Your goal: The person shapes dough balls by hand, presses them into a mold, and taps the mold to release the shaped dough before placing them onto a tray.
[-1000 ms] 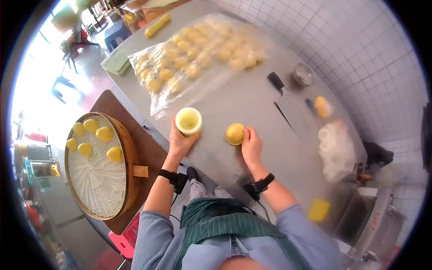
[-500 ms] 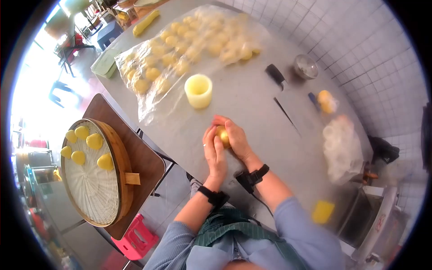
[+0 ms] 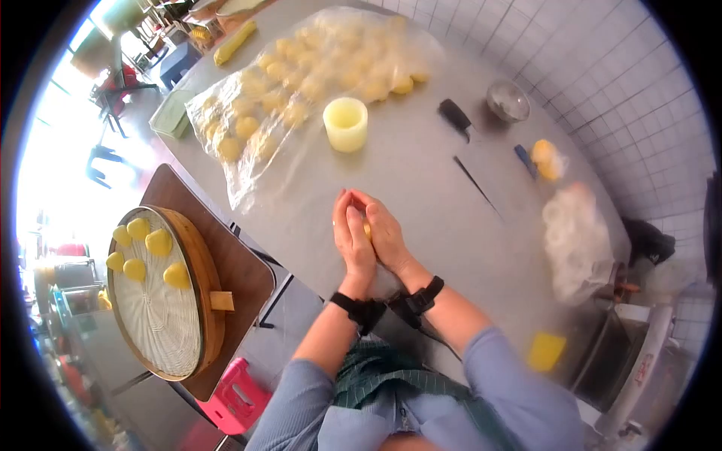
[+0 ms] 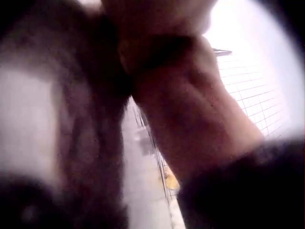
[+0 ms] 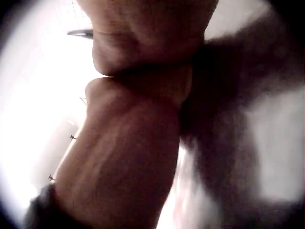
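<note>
Over the metal table (image 3: 421,188), both hands are cupped together around a yellow dough ball (image 3: 367,230). My left hand (image 3: 352,239) covers it from the left and my right hand (image 3: 386,234) from the right, fingertips meeting at the far end. Only a small patch of the ball shows between the thumbs; the rest is hidden. Beyond the fingertips a pale yellow cup-shaped mould (image 3: 346,135) stands upright on the table. Both wrist views are dark and show mostly the heels of the hands and the wrists, with the ball out of sight.
A plastic sheet (image 3: 248,177) covers many yellow dough balls at the back. On the left, a round woven tray (image 3: 162,323) holds several yellow dough pieces (image 3: 159,242). A black-handled blade (image 3: 454,114), glass bowl (image 3: 508,101), white plastic bag (image 3: 575,244) and yellow square (image 3: 547,352) lie rightward.
The left hand let go of the mould, which now stands farther back on the table, and joined the right hand. The dough ball, earlier in the right hand's fingers, is now enclosed between both palms.
</note>
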{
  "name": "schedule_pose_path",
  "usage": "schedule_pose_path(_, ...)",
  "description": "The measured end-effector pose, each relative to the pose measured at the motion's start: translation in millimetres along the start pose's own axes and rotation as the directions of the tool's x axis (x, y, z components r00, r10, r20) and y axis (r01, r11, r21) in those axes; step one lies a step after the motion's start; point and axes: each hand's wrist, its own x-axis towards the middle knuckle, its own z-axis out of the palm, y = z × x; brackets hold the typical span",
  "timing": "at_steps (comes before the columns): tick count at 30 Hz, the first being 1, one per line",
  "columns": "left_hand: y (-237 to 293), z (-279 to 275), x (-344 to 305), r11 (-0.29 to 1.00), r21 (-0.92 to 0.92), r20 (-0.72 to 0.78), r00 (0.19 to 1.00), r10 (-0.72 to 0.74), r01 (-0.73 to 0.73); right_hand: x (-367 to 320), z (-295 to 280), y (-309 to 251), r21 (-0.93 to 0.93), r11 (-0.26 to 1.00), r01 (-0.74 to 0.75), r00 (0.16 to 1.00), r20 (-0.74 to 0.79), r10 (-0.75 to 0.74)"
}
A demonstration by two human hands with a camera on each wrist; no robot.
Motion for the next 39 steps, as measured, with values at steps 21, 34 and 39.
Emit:
schedule_pose_path(21, -3.4, -16.1, -15.1, 0.985, 0.124, 0.057, 0.992, 0.116, -0.122, -15.1, 12.3, 5.0, 0.038, 0.999, 0.039, 0.999, -0.003, -0.039)
schedule_pose_path(34, 2.0, -32.1, -9.2, 0.990, -0.120, -0.060, 0.996, 0.070, -0.077, -31.8, 11.4, 11.8, 0.236, 0.971, 0.044, 0.996, -0.089, -0.023)
schedule_pose_path(39, -2.0, -24.7, -33.5, 0.988, 0.065, 0.019, 0.990, 0.140, -0.141, -18.0, 15.5, 4.2, 0.125, 0.992, -0.002, 0.999, 0.037, -0.003)
